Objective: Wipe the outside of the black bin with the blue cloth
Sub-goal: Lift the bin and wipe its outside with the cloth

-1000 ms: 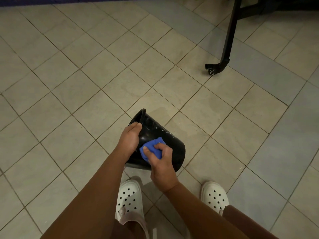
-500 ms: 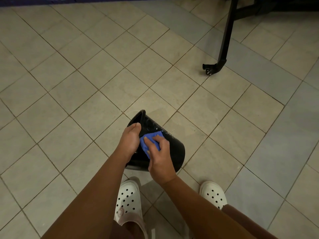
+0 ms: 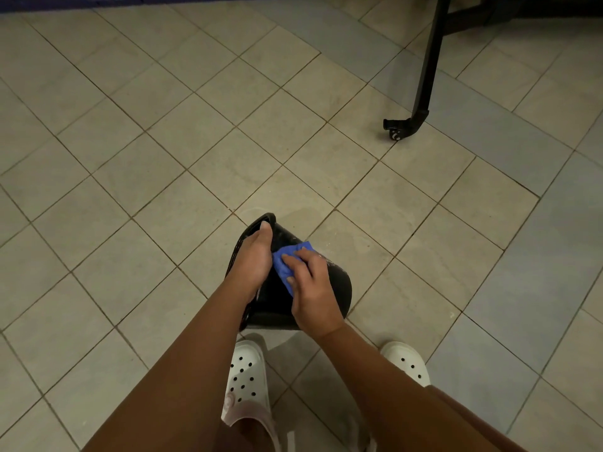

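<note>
A small black bin [image 3: 336,288] is held tilted above the tiled floor, its rim to the upper left and its base to the lower right. My left hand [image 3: 253,261] grips the bin at its rim, thumb along the edge. My right hand [image 3: 311,288] presses a folded blue cloth [image 3: 287,261] against the bin's outer wall, fingers curled over the cloth. Pale specks show on the bin's side near the cloth.
Beige and grey floor tiles [image 3: 163,158] spread all around. A black stand leg with a caster [image 3: 396,132] is at the upper right. My feet in white perforated clogs [image 3: 246,376] stand just below the bin.
My right hand has slid the blue cloth up the bin's side toward the rim. My left hand keeps its hold on the rim.
</note>
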`<action>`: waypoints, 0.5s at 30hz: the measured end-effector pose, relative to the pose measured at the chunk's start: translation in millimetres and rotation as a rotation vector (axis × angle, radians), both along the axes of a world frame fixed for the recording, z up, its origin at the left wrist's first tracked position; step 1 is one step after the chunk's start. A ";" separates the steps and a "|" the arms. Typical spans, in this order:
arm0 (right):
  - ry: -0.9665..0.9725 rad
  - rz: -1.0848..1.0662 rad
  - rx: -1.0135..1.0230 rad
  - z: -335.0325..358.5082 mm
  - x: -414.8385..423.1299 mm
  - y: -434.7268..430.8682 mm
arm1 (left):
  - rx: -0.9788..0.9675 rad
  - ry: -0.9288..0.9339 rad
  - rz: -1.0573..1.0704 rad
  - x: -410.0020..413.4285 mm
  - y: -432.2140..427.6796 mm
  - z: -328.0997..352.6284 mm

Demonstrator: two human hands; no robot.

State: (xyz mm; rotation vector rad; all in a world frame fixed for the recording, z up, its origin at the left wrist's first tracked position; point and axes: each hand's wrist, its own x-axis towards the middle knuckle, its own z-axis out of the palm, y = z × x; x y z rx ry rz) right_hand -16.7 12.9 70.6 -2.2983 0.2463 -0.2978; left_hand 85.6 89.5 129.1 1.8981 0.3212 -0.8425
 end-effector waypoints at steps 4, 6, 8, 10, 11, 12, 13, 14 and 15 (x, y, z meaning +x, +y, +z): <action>0.025 0.021 -0.024 -1.2 -3.9 5.1 | 0.097 -0.036 -0.065 -2.4 -1.4 -1.5; 0.060 -0.001 0.031 3.5 6.3 9.0 | 0.115 -0.084 -0.094 -2.1 -0.4 -1.6; 0.139 -0.026 0.097 10.8 22.5 7.3 | 0.095 -0.125 -0.116 -2.5 0.8 -2.4; 0.183 -0.028 0.116 14.0 32.2 0.0 | 0.075 -0.144 -0.114 -4.1 2.9 -4.5; 0.192 -0.032 0.128 13.6 32.7 -4.4 | 0.075 -0.149 -0.113 -4.8 3.5 -4.8; 0.208 -0.050 0.145 12.4 30.3 -7.9 | 0.085 -0.152 -0.114 -5.0 4.0 -5.7; 0.239 -0.082 0.163 12.0 25.9 -9.6 | 0.099 -0.150 -0.116 -4.8 4.1 -5.9; 0.264 -0.120 0.169 10.5 20.2 -9.0 | 0.111 -0.151 -0.115 -4.1 4.1 -6.6; 0.266 -0.156 0.159 9.1 13.8 -5.5 | 0.118 -0.148 -0.112 -3.5 4.2 -7.2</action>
